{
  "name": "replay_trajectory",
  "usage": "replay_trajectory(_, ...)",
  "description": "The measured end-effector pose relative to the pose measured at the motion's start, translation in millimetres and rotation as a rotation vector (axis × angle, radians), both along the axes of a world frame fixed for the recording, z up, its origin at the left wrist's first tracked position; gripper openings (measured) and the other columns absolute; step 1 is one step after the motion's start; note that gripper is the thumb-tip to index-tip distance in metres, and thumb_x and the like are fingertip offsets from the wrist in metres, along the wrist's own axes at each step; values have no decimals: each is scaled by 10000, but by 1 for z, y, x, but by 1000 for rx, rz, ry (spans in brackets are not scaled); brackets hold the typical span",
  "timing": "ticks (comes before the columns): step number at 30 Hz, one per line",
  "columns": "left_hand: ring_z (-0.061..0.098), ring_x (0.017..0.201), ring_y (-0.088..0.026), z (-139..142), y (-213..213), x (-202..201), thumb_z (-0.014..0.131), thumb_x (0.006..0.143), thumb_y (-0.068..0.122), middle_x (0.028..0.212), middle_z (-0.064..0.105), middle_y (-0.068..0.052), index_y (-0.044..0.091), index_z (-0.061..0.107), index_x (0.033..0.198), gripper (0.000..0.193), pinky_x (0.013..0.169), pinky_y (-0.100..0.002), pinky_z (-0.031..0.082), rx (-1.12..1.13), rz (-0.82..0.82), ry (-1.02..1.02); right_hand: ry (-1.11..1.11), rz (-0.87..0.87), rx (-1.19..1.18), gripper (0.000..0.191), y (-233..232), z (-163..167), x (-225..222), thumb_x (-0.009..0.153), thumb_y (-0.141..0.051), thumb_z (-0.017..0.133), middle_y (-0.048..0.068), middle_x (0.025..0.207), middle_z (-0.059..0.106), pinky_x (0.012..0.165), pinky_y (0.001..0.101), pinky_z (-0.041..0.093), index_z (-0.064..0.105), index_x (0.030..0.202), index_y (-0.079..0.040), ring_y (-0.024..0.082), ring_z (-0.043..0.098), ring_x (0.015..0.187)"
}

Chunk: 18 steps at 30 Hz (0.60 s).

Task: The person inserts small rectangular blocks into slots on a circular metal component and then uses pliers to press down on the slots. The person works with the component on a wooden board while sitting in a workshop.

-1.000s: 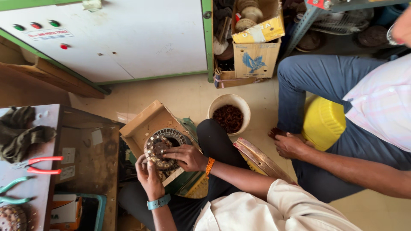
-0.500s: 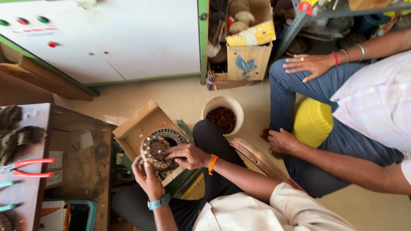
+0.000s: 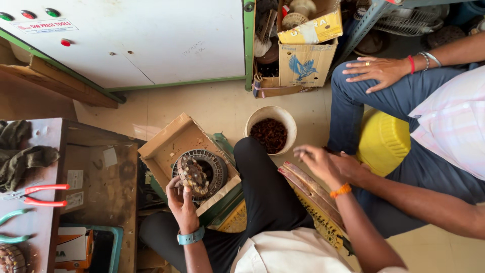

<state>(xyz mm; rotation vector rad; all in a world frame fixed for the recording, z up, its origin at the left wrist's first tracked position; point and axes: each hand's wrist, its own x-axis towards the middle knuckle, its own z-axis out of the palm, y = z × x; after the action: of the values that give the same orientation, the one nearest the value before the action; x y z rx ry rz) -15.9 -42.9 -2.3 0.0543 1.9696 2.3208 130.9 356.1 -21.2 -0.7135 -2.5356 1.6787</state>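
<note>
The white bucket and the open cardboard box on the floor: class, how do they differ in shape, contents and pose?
The white bucket is round; the cardboard box is square-cornered. The bucket holds a heap of small dark reddish-brown pieces; the box holds a ringed round metal part, which the left hand steadies. The bucket stands upright; the box sits askew with flaps spread. Both are open-topped, beside the person's dark-trousered knee.

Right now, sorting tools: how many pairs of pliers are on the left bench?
2: red-handled pliers at the bench's middle, and green-handled pliers just below them, partly cut off by the frame's left edge. More could lie outside the view.
</note>
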Motion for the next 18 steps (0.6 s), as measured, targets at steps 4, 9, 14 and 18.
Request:
replay_trajectory(4, 542, 1036, -124, -4, -3, -6, 633, 997, 86, 1162, 567, -40, 60, 498, 1353, 381, 866, -276, 490, -14, -107, -27, -65, 197, 153, 269, -1, 5, 8, 978, -140, 625, 98, 1168, 766, 897, 362, 556, 707, 1227, -80, 210, 721, 1046)
replay_trajectory(9, 549, 1056, -131, -6, 1, -10, 650, 984, 68, 1204, 562, -43, 70, 492, 1330, 380, 871, -292, 499, 62, -185, -43, -145, 164, 137, 346, -4, 46, 13, 933, -206, 624, 61, 1192, 758, 889, 346, 566, 674, 1267, -132, 230, 749, 1054)
replay_trajectory(14, 567, 1048, -135, 6, -7, -8, 628, 955, 74, 1251, 555, -23, 106, 476, 1291, 370, 820, -310, 520, 210, -177, -185, -9, 268, 26, 317, -12, 49, 6, 968, -219, 635, 105, 1190, 764, 910, 352, 568, 672, 1253, -86, 235, 749, 1078)
replay_trajectory(18, 550, 1074, -121, -3, -12, -6, 589, 1039, 77, 1251, 561, -32, 96, 495, 1329, 305, 897, -280, 495, 227, -125, -87, -32, 302, 82, 368, -20, 39, 5, 939, -219, 622, 122, 1193, 746, 921, 357, 539, 667, 1274, -75, 243, 730, 1068)
